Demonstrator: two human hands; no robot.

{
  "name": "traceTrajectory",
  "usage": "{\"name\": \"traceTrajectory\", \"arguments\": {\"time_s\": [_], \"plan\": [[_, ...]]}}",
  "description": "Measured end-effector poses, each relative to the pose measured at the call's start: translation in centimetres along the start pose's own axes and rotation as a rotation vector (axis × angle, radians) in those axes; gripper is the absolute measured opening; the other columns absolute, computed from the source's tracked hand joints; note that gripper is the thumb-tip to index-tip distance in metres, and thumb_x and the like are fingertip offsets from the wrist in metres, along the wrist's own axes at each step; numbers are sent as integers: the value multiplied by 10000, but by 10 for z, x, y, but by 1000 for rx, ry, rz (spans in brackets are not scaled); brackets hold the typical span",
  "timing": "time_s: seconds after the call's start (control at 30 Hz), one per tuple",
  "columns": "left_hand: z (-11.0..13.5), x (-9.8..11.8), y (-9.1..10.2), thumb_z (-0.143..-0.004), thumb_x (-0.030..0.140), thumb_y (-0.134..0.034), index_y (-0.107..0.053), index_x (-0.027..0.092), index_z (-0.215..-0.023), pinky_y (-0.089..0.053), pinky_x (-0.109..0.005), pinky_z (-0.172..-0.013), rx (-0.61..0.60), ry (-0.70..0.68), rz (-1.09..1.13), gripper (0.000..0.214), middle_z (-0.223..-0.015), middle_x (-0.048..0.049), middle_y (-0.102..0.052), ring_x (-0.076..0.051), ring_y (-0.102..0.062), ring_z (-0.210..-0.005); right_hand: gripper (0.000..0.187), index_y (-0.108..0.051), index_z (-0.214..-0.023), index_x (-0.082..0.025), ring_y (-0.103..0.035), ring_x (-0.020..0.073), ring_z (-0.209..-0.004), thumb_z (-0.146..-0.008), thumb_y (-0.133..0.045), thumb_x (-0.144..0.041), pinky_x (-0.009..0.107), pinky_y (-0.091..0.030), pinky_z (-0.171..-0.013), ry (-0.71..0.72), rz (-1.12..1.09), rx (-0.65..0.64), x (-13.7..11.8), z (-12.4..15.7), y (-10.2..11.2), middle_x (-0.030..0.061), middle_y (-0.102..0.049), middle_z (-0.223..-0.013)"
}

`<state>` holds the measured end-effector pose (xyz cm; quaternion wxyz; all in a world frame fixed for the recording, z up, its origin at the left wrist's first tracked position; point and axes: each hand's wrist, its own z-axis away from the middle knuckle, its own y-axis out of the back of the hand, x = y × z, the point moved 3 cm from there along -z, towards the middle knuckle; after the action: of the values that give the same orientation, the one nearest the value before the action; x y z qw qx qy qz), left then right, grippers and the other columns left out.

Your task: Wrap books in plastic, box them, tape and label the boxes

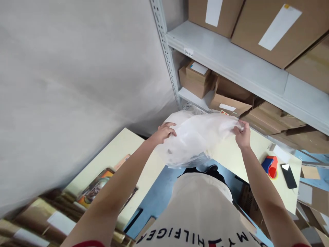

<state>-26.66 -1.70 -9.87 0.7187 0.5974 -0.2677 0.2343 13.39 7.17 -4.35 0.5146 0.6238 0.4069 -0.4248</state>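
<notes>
A large, crumpled white plastic bag (197, 132) spreads between my two hands over the corner of the pale tabletop. At its left side, my left hand (166, 133) has its bent fingers on the plastic. My right hand (242, 133) pinches the bag's right end between thumb and fingers. The bag is thin and partly see-through. Its lower edge hangs over the gap between the table sections, and what may be inside it cannot be made out.
A red and blue tape dispenser (271, 166) and a black phone (288, 175) lie on the right table. Metal shelving (226, 51) with cardboard boxes (231, 99) rises behind. On the left table lies a colourful printed package (95, 185). More cartons (43, 216) are at lower left.
</notes>
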Motion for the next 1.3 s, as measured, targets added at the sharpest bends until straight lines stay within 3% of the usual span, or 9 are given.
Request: {"name": "traceTrajectory", "arguments": {"time_s": [0.17,0.3,0.4,0.53,0.8,0.93,1.07,1.17,1.3], "plan": [[-26,34,-9,-735,298,-540,-762,232,-1082,-520,-334,-933,-256,97,177,417,-1155,-51,-736,-252,-679,-1041,220,-650,-892,-201,-644,148,-627,-742,-657,-361,288,-529,-594,-2,82,118,7,20,62,7,-673,-759],[-63,69,-27,-778,402,-566,-744,215,-1062,-522,-331,-939,-282,111,303,384,-1164,-53,-733,-246,-673,-1058,292,-705,-864,-193,-697,202,-798,-759,-678,-465,348,-567,-703,3,149,255,23,48,123,69,-736,-887],[-90,104,-51,-762,282,-629,-708,194,-1020,-518,-361,-965,-211,3,136,284,-1128,-64,-722,-244,-671,-1032,375,-716,-903,-181,-719,225,-795,-782,-654,-530,379,-582,-711,-67,209,370,46,78,164,96,-742,-898],[-116,155,-93,-762,76,-556,-629,190,-1165,-465,-390,-1061,-170,-260,-131,425,-1262,-93,-633,-251,-590,-1208,466,-703,-1033,-151,-728,237,-682,-785,-614,-536,417,-590,-702,-205,369,416,92,121,204,129,-746,-878],[-141,185,-164,-816,91,-542,-364,133,-1487,-479,-442,-1025,-78,-15,-495,696,-1418,-198,-523,-341,-554,-1270,408,-700,-1072,-131,-714,217,-670,-802,-486,-350,407,-583,-759,-418,557,173,186,175,221,162,-734,-1030],[-123,204,-203,-841,132,-534,-373,155,-1498,-347,-537,-1130,6,-97,-596,677,-1568,-184,-374,-374,-398,-1407,406,-668,-1164,-119,-719,219,-797,-818,-494,-241,395,-574,-847,-476,602,-26,210,179,211,156,-703,-1086],[-90,225,-262,-876,216,-562,-526,165,-1403,-244,-481,-1208,-266,-338,-597,531,-1584,-153,-372,-322,-304,-1481,464,-621,-1260,-129,-623,318,-1152,-803,-590,-200,468,-518,-965,-483,802,-190,213,185,198,206,-615,-1264],[-72,226,-299,-871,293,-607,-558,155,-1384,-236,-504,-1212,-445,-303,-599,533,-1583,-174,-371,-333,-278,-1496,462,-604,-1281,-181,-495,356,-1299,-820,-581,-186,522,-473,-997,-301,902,-166,201,185,201,201,-516,-1412],[-66,214,-324,-849,307,-641,-445,147,-1487,-233,-542,-1204,-538,-164,-588,686,-1614,-204,-286,-366,-228,-1510,339,-625,-1213,-243,-566,308,-1139,-916,-479,-318,506,-470,-964,-126,853,66,197,160,258,160,-604,-1258]]}}
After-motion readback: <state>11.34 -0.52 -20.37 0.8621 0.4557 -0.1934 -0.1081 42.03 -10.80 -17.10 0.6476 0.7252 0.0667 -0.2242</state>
